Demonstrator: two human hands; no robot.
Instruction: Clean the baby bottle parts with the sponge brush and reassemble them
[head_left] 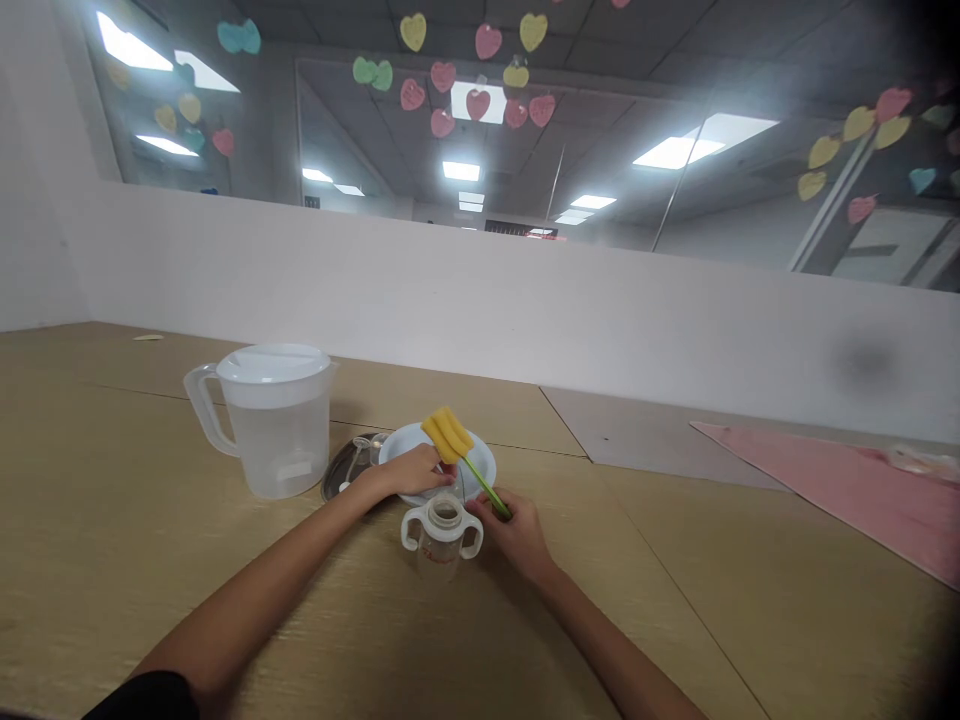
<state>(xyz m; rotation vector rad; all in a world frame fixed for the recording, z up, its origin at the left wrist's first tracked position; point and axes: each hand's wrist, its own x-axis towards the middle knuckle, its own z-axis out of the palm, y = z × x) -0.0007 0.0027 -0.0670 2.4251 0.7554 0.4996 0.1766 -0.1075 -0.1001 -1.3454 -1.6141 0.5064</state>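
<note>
A bottle brush with a yellow sponge head [448, 434] and a green handle is tilted up to the left in my right hand [517, 530], whose fingers close round the lower handle. My left hand [416, 472] reaches over a white bowl [484, 462], just below the sponge. Its fingers are curled together, and what they hold, if anything, is hidden. Between my wrists and nearer to me, a clear baby bottle [439, 550] with two white side handles stands upright with its mouth uncovered. Neither hand visibly grips it.
A clear lidded pitcher [277, 440] stands to the left. Beside it, a dark round tray [334, 480] carries small clear and white parts, partly behind my left arm. A pink mat [810, 480] lies at the right, and a white wall [450, 300] rises behind the table.
</note>
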